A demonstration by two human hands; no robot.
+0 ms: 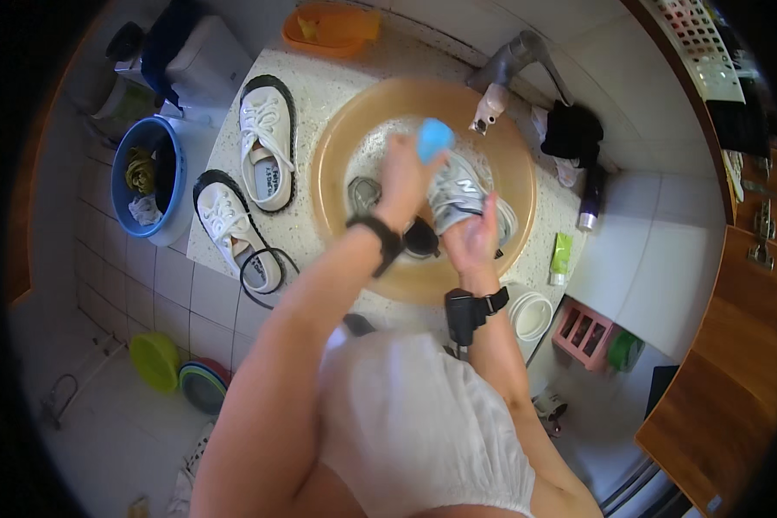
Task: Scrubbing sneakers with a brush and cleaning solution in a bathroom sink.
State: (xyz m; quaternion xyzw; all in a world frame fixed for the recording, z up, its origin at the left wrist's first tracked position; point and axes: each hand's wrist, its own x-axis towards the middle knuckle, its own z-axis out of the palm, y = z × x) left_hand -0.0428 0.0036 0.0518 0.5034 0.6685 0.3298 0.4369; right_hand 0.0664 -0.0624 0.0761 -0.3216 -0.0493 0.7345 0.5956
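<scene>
A tan plastic basin (329, 213) holding sudsy water stands on the speckled counter before me. In my left hand (406, 171) is a rounded blue scrubber (435, 138), blurred, against the upper of a silver-grey New Balance sneaker (458, 188). My right hand (472, 239), palm up and thumb at the right, holds that sneaker from its near end over the basin. Part of another grey shoe (364, 194) lies in the basin, left of the sneaker. A dark rounded item (421, 238) sits between my wrists; its kind is unclear.
Two white lace-up shoes (269, 142) stand on the counter's left, with a thin black cord (249, 294) nearby. A grey faucet (508, 61) leans over the basin's far right. Around it are an orange container (330, 29), a green tube (561, 258), a white tub (532, 316) and a blue bucket (118, 194).
</scene>
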